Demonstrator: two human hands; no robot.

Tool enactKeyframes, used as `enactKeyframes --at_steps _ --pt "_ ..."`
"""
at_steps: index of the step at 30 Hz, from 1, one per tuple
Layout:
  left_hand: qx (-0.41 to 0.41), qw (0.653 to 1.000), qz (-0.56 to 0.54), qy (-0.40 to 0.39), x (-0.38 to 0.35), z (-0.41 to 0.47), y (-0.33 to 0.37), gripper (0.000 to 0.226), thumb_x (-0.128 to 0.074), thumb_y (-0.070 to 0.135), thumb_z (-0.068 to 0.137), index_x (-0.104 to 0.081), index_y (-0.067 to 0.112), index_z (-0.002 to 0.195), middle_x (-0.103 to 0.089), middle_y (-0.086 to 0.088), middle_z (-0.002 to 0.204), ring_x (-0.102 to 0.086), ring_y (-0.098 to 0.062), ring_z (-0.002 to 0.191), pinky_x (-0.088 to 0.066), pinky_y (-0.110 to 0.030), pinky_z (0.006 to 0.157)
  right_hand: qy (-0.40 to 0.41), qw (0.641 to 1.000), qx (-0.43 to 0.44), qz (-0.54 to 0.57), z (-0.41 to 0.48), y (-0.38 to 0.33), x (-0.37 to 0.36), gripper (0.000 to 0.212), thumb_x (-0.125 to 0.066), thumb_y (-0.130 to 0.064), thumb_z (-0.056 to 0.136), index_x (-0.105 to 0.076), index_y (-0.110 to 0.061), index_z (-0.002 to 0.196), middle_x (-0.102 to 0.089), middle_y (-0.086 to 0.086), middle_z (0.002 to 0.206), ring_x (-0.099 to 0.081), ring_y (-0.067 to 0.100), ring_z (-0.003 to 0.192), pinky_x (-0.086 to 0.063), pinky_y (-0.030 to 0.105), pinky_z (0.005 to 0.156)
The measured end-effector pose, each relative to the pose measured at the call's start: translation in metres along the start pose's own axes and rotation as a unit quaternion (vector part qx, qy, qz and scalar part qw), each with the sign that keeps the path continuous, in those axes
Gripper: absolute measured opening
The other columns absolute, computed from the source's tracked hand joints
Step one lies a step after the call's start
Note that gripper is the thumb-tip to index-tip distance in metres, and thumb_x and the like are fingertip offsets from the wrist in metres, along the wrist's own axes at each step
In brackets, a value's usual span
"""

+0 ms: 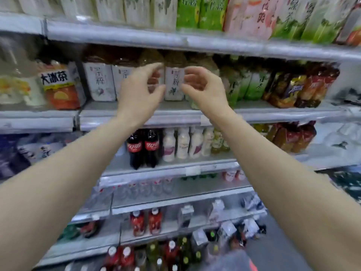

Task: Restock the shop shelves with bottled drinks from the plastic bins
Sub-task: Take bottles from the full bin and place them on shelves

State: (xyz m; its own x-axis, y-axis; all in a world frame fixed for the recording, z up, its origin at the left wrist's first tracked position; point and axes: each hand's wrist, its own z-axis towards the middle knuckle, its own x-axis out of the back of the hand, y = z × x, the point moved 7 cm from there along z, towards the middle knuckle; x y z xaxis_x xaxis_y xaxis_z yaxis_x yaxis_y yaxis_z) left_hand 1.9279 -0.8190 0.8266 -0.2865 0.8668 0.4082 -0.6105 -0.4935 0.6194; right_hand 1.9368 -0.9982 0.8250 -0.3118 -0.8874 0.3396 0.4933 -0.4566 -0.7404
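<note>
Both my arms reach up to the second shelf point(175, 112). My left hand point(140, 90) and my right hand point(205, 89) hover with loosely curled fingers on either side of a white-labelled tea bottle point(174, 83) standing upright on that shelf. Neither hand grips anything. Through the gap between my left thumb and forefinger shows another bottle point(154, 81), partly hidden by the hand. More white-labelled tea bottles point(99, 81) stand in a row to the left. No plastic bin is in view.
Green-labelled tea bottles point(254, 85) and dark red ones point(312, 87) fill the shelf to the right, orange iced-tea bottles point(58, 85) the left. Cola bottles point(144, 147) and white milk drinks point(183, 143) stand one shelf down. Lower shelves hold more drinks.
</note>
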Motion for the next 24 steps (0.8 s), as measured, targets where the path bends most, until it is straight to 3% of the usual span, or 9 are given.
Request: enactKeyframes --at_steps 7,11,13,16,17,21,24 --pt "0.072 0.996 -0.003 -0.044 -0.034 -0.087 -0.043 0.045 -0.061 0.022 0.082 -0.060 0.017 0.127 -0.065 -0.001 0.107 -0.065 -0.016 0.099 -0.055 -0.036 0.093 -0.055 0.997 -0.050 0.012 -0.094 0.060 -0.023 0.036 -0.072 -0.006 0.089 -0.063 -0.014 0.123 -0.068 0.000 0.109 -0.066 0.008 0.100 -0.052 0.017 0.087" --pt "0.113 0.991 0.012 -0.076 -0.042 -0.126 -0.058 0.046 -0.062 0.024 0.080 -0.061 0.017 0.126 -0.068 -0.002 0.107 -0.065 -0.016 0.100 -0.055 -0.038 0.090 -0.072 0.994 -0.084 0.023 -0.126 0.087 -0.031 0.035 -0.074 -0.007 0.088 -0.065 -0.014 0.122 -0.070 -0.003 0.107 -0.067 0.009 0.095 -0.054 0.022 0.085" --pt "0.123 0.989 0.019 -0.079 -0.040 -0.142 -0.062 0.045 -0.064 0.018 0.082 -0.061 0.015 0.127 -0.067 -0.003 0.108 -0.064 -0.014 0.099 -0.055 -0.033 0.090 -0.083 0.992 -0.094 0.029 -0.138 0.094 -0.037 0.035 -0.074 -0.007 0.087 -0.066 -0.016 0.120 -0.070 -0.005 0.104 -0.068 0.008 0.094 -0.054 0.023 0.085" --pt "0.152 0.986 0.030 -0.066 -0.031 -0.161 -0.070 0.041 -0.065 0.008 0.087 -0.060 0.015 0.127 -0.065 0.000 0.107 -0.061 -0.003 0.093 -0.049 -0.010 0.082 -0.114 0.987 -0.102 0.053 -0.153 0.094 -0.053 0.036 -0.075 -0.005 0.086 -0.066 -0.020 0.119 -0.071 -0.002 0.107 -0.069 0.010 0.097 -0.055 0.025 0.089" --pt "0.162 0.984 0.032 -0.060 -0.027 -0.168 -0.071 0.041 -0.065 0.007 0.087 -0.060 0.015 0.127 -0.065 0.002 0.107 -0.060 0.000 0.091 -0.048 -0.008 0.081 -0.129 0.984 -0.103 0.062 -0.157 0.091 -0.058 0.037 -0.075 -0.006 0.086 -0.066 -0.023 0.117 -0.071 -0.001 0.108 -0.069 0.011 0.098 -0.055 0.026 0.090" --pt "0.187 0.981 0.038 -0.031 0.003 -0.202 -0.077 0.039 -0.064 0.013 0.087 -0.060 0.019 0.125 -0.063 0.005 0.104 -0.062 -0.010 0.099 -0.054 -0.030 0.090 -0.188 0.974 -0.088 0.087 -0.175 0.079 -0.091 0.037 -0.073 -0.003 0.088 -0.066 -0.018 0.120 -0.071 0.003 0.110 -0.067 0.010 0.097 -0.052 0.018 0.087" --pt "0.217 0.974 0.061 -0.004 0.038 -0.228 -0.085 0.040 -0.065 0.012 0.088 -0.059 0.019 0.127 -0.064 0.003 0.107 -0.062 -0.011 0.100 -0.055 -0.033 0.090 -0.232 0.963 -0.082 0.110 -0.189 0.062 -0.126 0.038 -0.073 -0.002 0.087 -0.065 -0.018 0.120 -0.070 0.001 0.108 -0.067 0.010 0.094 -0.052 0.019 0.087"
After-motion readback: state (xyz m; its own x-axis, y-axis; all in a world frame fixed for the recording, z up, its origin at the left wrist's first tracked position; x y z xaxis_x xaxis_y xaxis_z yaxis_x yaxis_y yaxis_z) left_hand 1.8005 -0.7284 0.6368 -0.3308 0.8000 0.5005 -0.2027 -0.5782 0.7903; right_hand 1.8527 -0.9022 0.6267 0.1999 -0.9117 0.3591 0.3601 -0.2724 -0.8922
